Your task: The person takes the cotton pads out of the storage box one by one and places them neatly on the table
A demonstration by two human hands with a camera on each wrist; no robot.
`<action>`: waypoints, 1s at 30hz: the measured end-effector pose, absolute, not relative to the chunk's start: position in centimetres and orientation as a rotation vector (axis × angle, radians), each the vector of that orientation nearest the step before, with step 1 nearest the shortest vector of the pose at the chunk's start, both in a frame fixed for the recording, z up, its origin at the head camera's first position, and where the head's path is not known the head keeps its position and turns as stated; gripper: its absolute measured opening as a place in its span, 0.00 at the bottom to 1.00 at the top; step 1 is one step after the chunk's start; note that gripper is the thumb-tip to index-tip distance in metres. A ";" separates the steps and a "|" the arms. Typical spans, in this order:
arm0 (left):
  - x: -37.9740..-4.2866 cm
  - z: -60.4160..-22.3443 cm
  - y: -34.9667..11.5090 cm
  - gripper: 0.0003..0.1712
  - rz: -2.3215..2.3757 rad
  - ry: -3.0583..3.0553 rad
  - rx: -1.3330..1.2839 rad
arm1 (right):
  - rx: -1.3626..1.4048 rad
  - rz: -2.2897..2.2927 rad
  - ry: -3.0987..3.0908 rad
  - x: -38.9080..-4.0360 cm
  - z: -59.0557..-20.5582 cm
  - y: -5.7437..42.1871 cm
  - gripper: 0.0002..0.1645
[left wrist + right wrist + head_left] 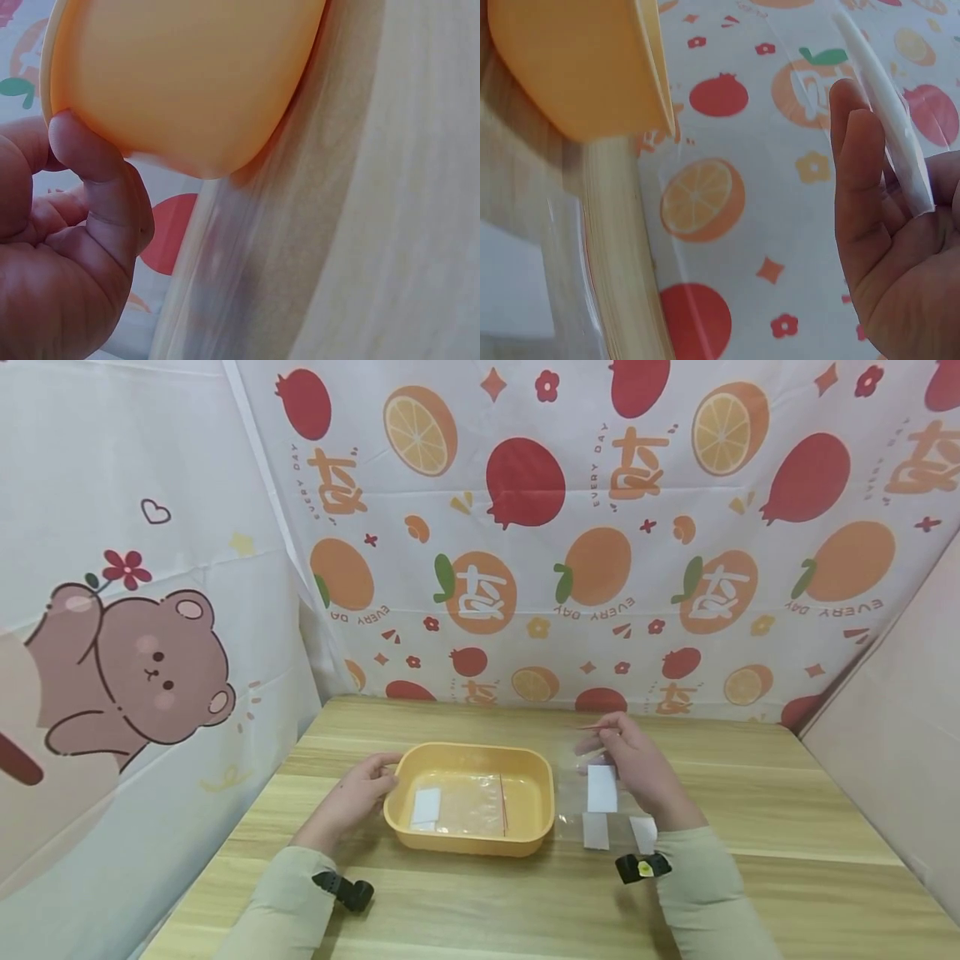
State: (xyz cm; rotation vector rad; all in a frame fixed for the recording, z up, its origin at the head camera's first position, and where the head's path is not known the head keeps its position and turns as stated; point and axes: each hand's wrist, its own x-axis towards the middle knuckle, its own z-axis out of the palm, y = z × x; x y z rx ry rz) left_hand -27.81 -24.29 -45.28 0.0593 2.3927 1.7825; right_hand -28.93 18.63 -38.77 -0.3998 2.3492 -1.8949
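Observation:
A yellow plastic tub (480, 845) sits on the table, its left end gripped at the rim by my left hand (367, 789). In the left wrist view the thumb (86, 146) presses the tub's outer wall. Inside the tub lies a clear zip bag (472, 806) with a red seal line and a white piece at its left end. To the right of the tub, my right hand (641, 768) pinches another clear zip bag near its red seal. A white piece (602, 788) shows in that raised bag, and edge-on in the right wrist view.
More clear bags with white pieces (596, 831) lie on the wooden table (787, 860) below my right hand. A fruit-print cloth (525, 568) hangs behind the table, and a bear-print cloth (165, 668) hangs at the left.

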 end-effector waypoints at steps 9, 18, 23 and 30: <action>-27.9 -45.2 -24.2 0.29 1.808 2.376 0.055 | -0.373 -1.891 2.417 -28.9 -39.3 21.9 0.18; -28.0 -45.3 -24.3 0.29 1.830 2.346 0.053 | -0.275 -1.818 2.517 -28.5 -40.1 26.4 0.18; -28.2 -45.0 -24.3 0.29 1.834 2.338 0.046 | -0.179 -1.702 2.630 -28.3 -39.9 28.9 0.22; -28.1 -45.0 -24.2 0.29 1.824 2.329 0.044 | -0.134 -1.652 2.638 -28.4 -40.6 31.6 0.24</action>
